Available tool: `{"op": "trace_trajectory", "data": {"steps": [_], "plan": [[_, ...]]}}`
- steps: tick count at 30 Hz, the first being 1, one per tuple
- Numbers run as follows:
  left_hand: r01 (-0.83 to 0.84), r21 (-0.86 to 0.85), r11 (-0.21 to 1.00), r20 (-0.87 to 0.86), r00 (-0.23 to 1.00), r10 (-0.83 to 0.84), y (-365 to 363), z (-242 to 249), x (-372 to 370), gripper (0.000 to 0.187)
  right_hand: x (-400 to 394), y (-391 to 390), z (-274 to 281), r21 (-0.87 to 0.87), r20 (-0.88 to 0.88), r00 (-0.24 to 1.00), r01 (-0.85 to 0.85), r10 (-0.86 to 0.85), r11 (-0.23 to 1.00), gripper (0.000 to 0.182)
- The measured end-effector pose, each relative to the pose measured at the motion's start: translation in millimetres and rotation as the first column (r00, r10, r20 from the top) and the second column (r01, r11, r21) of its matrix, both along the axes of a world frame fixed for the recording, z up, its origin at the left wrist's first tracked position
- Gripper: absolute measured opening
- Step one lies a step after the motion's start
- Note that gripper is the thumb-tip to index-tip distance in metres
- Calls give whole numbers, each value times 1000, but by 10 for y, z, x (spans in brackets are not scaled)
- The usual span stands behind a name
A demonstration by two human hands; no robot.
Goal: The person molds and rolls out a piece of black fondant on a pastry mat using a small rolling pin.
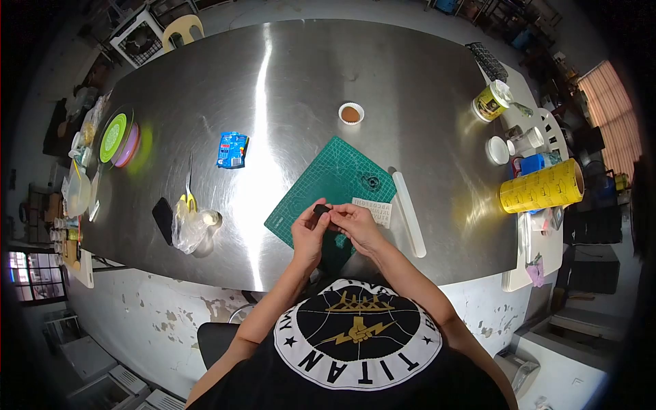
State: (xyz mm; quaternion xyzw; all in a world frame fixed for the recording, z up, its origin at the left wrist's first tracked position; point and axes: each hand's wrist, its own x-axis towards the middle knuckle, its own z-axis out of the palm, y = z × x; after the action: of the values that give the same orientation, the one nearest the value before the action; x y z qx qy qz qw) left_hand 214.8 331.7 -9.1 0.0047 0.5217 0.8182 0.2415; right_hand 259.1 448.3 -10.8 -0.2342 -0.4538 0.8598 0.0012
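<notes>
My left hand (pixel 308 229) is closed around a small black piece (pixel 320 209), too small to name more exactly. Close beside it, my right hand (pixel 353 226) has its fingers pinched together at the edge of that piece. Both hands are above a green cutting mat (pixel 301 191) with a printed grid. A small dark round item (pixel 370 181) lies on the mat's right part. Partly covered by my right hand is a pale letter stencil sheet (pixel 378 207). Along the mat's right edge rests a long white rolling pin or bar (pixel 408 215).
Beyond the mat stands a white paper cup with brown contents (pixel 351 114). Leftward on the steel table (pixel 307 68) are a blue packet (pixel 232 150), yellow-handled scissors (pixel 190 199), a clear plastic bag (pixel 189 229) and a black phone (pixel 163 220). A yellow roll (pixel 540 187) lies at right.
</notes>
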Motion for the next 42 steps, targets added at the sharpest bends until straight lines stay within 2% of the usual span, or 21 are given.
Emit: {"op": "trace_trajectory", "data": {"steps": [2, 5, 7, 9, 11, 13, 14, 16, 17, 19, 20, 22, 23, 25, 26, 28, 31, 35, 37, 41, 42], "plan": [[-23, 12, 1000, -27, 999, 23, 51, 25, 10, 33, -9, -17, 20, -38, 13, 1000, 2, -1, 999, 20], [-38, 44, 998, -34, 999, 39, 93, 59, 12, 30, -33, -49, -16, 8, 54, 998, 23, -23, 1000, 16], [-35, 64, 997, -14, 999, 36, 126, 61, 12, 27, -35, -108, -87, 237, -71, 994, 95, -81, 967, 14], [-118, -94, 989, -62, 992, 112, 179, 33, 4, 23, -47, -168, -145, 270, -57, 991, 131, -120, 954, 15], [-120, -89, 989, -45, 992, 116, 212, -54, -28, 23, -79, -204, -180, 303, -48, 986, 167, -160, 938, 17], [-121, -83, 989, -29, 992, 119, 236, -133, -70, 23, -107, -219, -178, 616, -128, 965, 258, -229, 744, 23], [-106, -44, 993, 24, 994, 108, 241, -171, -101, 23, -110, -197, -171, 617, -130, 965, 259, -228, 743, 23], [-98, -1, 995, 74, 992, 98, 222, -120, -168, 24, -117, -125, -90, 488, 53, 990, 90, -132, 868, 22], [-64, 1, 998, 116, 991, 64, 182, -95, -197, 28, -102, -102, -49, 490, 52, 991, 86, -127, 868, 22], [-40, 4, 999, 158, 987, 39, 146, -12, -243, 32, -62, -102, 38, 321, -48, 997, 68, -56, 945, 25], [-36, 41, 999, 203, 979, 27, 145, 19, -268, 35, -39, -142, 36, 321, -47, 998, 60, -47, 945, 25], [3, 94, 996, 246, 969, -26, 133, 14, -294, 41, 2, -215, 38, 428, -230, 973, 128, -29, 894, 22], [3, 95, 995, 248, 968, -27, 126, 11, -292, 41, 12, -201, 39, 429, -229, 973, 128, -29, 894, 22], [76, 51, 996, 201, 976, -85, 122, 21, -279, 40, 32, -145, 82, 761, -189, 982, 145, 2, 632, 31], [80, 51, 995, 201, 976, -89, 115, 29, -272, 40, 37, -118, 106, 761, -189, 982, 147, -1, 631, 31], [170, -3, 985, 43, 985, -170, 86, 41, -255, 38, 33, -90, 195, 878, -198, 979, 159, 39, 451, 28], [235, -92, 968, -75, 967, -242, 23, 20, -281, 36, 54, -136, 186, 884, -211, 977, 188, 8, 427, 21], [284, -98, 954, -68, 954, -291, -47, 29, -323, 33, 57, -133, 211, 894, -223, 975, 195, 22, 403, 18], [382, 28, 924, 90, 919, -383, -75, 41, -365, 32, 45, -102, 261, 852, -177, 984, 139, 29, 505, 18], [381, 76, 921, 188, 902, -389, -83, 178, -283, 31, 47, -121, 419, 863, -134, 991, 123, -12, 490, 17], [424, 156, 892, 184, 875, -448, -73, 198, -263, 31, -8, -138, 560, 913, -273, 960, 280, -66, 297, 16]]}}
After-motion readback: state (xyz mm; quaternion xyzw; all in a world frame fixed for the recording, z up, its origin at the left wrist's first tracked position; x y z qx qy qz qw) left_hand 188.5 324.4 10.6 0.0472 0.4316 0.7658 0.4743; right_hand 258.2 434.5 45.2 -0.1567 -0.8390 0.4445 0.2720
